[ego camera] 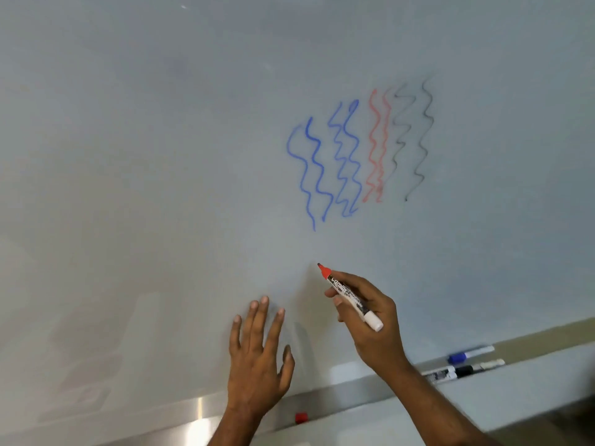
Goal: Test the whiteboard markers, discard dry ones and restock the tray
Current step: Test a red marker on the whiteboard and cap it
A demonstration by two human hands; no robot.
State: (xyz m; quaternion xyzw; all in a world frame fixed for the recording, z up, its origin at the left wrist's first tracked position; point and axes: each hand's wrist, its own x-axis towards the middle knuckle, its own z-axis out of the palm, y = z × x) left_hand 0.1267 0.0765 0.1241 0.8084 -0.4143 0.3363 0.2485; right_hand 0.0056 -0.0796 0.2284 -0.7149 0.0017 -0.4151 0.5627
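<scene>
- The marker (351, 297) is light, stiff plastic with a smooth barrel, likely a little slippery. It is best held mid-barrel, clear of the inky tip.
- The right hand (370, 320) grips it there, fingers curled round, tip pointing up-left. I cannot tell whether the tip touches the board (161, 156).
- The left hand (257, 358) is spread wide, fingers straight, holding nothing.
- The cap (301, 417) lies in the tray (199, 410); a blue marker (467, 355) and a black marker (463, 371) lie toward its right end.

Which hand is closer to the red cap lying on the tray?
Left. The left hand lies flat on the board just above the red cap; the right hand, holding the marker, is higher and further right.
</scene>
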